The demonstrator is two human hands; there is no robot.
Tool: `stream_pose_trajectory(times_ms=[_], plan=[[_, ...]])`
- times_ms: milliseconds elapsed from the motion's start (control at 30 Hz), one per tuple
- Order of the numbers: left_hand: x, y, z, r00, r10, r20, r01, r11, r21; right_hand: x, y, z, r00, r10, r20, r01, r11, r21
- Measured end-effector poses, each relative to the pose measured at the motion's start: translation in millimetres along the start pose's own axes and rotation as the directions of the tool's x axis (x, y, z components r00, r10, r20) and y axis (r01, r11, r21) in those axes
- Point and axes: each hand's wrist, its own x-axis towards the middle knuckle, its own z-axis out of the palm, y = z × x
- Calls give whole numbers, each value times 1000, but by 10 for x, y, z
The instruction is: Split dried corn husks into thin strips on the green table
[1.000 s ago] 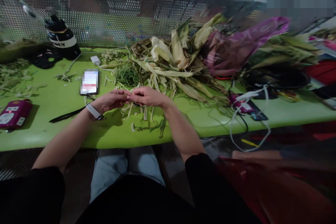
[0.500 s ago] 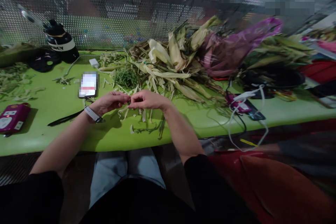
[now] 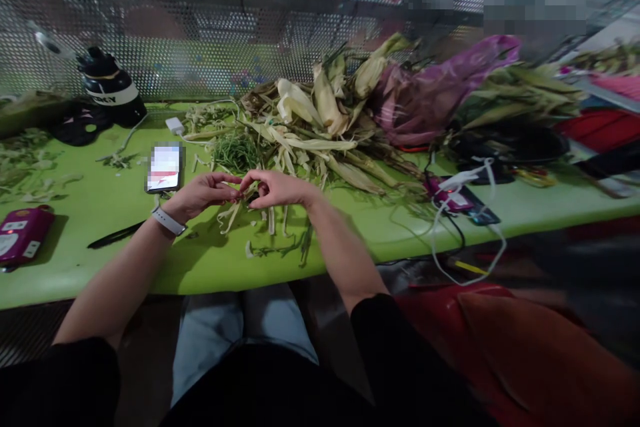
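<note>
Green table (image 3: 400, 233), full of plant scraps. Far left: green shreds (image 3: 30, 157), with a dark bottle (image 3: 109, 99) standing to their right at the far edge; purple box (image 3: 24, 237) near left. Next, a phone (image 3: 165, 172), screen blurred out, and a black strap (image 3: 114, 235) nearer. Left hand (image 3: 207, 192), white watch (image 3: 169, 219) on the wrist, was raised over the table, fingers bunched and meeting the right hand's fingertips; couldn't tell whether it gripped anything. Pale strips (image 3: 272, 221) lay under and just near of both hands, a clump of green strands (image 3: 234, 151) just beyond. Right hand (image 3: 277, 188) was curved, thumb and forefinger apart with a visible gap; any piece between the two hands was too small to make out. Thin green stems (image 3: 283, 252) lay near, below the right hand. Step looked like two-handed fingertip work above the strips; the next move seemed to call for a light, precise pinch, left fingers steadying. Farther right: heap of husks (image 3: 326, 107), then a pink plastic bag (image 3: 417, 107) against it, and a white cable (image 3: 437, 233) at the near right edge.
</note>
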Motion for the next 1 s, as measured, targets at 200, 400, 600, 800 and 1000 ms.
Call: stream_pose_trajectory(times_ms=[200, 400, 600, 800, 1000], plan=[[24, -11, -23, 998, 65, 2, -65, 998, 7, 146, 101, 109, 994, -99, -54, 105, 989, 104], [-18, 45, -15, 988, 152, -38, -140, 966, 216, 133, 139, 56, 996, -68, -64, 73, 995, 75], [-71, -17, 88, 924, 355, -145, -207, 781, 590, 105, 79, 85, 995, -44, -85, 51, 995, 82], [-88, -131, 197, 754, 641, -141, -266, 494, 828, 164, 128, 107, 983, 73, -170, -29, 968, 248], [-108, -129, 265, 730, 676, -102, -302, 453, 839, 211, 140, 108, 994, 76, -76, -41, 919, 393]])
